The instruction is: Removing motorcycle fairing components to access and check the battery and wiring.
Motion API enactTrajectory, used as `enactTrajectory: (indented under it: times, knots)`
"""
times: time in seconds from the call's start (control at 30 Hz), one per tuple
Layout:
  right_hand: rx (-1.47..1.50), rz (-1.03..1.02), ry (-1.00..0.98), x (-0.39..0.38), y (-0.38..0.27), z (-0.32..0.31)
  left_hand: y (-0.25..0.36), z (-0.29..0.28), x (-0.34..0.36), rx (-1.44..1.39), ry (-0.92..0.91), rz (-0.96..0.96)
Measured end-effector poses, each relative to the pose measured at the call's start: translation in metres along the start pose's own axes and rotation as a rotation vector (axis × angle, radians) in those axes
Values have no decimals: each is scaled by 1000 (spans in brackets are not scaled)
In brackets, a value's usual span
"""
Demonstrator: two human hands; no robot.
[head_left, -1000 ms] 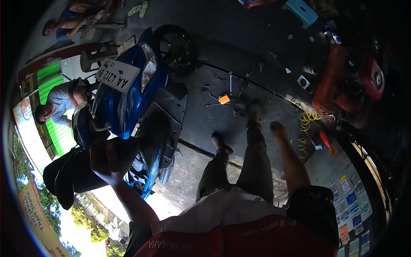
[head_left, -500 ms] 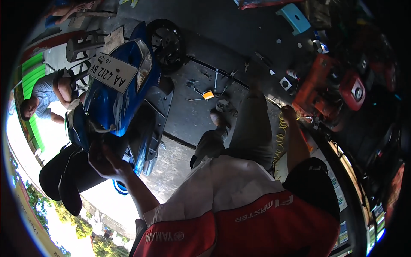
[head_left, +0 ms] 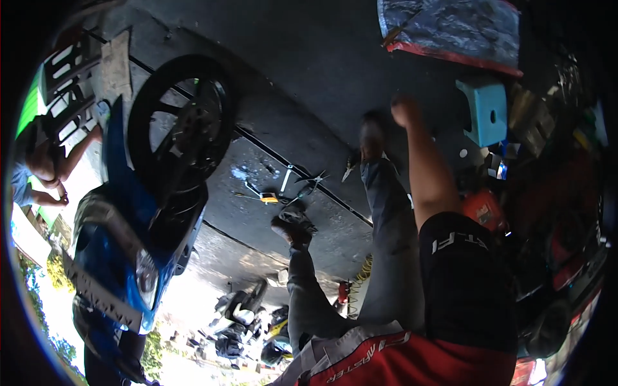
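My right hand [head_left: 404, 112] is stretched out ahead over the dark floor, with its fingers curled closed. Whether anything is inside them is hidden. My left hand is out of view. On the left stands a blue motor scooter [head_left: 149, 273], its black front wheel [head_left: 183, 119] nearest the middle of the floor. A yellow coiled hose [head_left: 364, 273] shows beside my leg, apart from my right hand. On the floor around my feet lie pliers [head_left: 313, 182], a wrench [head_left: 286, 178] and a small orange-yellow item [head_left: 269, 197].
A light blue plastic stool [head_left: 486, 112] stands at the right, near a silvery sheet with a red border [head_left: 450, 32]. Red equipment [head_left: 484, 210] is at the lower right. Another person [head_left: 48, 164] sits beyond the scooter at the far left. Other motorcycles [head_left: 241, 315] are visible below.
My right hand has come away from the yellow hose and reaches forward. My left hand has left the scooter and gone out of view. The view has turned and my feet have shifted.
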State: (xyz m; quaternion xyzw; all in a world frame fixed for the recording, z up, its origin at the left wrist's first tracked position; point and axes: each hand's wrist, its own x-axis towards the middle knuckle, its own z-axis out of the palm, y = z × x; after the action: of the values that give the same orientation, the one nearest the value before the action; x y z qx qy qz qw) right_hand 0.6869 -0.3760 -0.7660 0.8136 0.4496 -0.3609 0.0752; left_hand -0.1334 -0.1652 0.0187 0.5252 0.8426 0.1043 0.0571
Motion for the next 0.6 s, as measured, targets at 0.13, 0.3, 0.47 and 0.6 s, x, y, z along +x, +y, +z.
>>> enactTrajectory:
  times: [0.13, 0.3, 0.47, 0.6]
  knots:
    - [271, 85, 299, 163, 24, -11, 32, -16, 6, 73, -82, -127]
    - [-312, -65, 121, 249, 43, -1, 65, -81, -7, 112, -141, -225]
    - [122, 129, 375, 139, 20, -13, 76, -144, -70, -106, -330, -239]
    - [1470, 500, 238, -22, -29, -50, 89, -105, -82, -73, -240, -216]
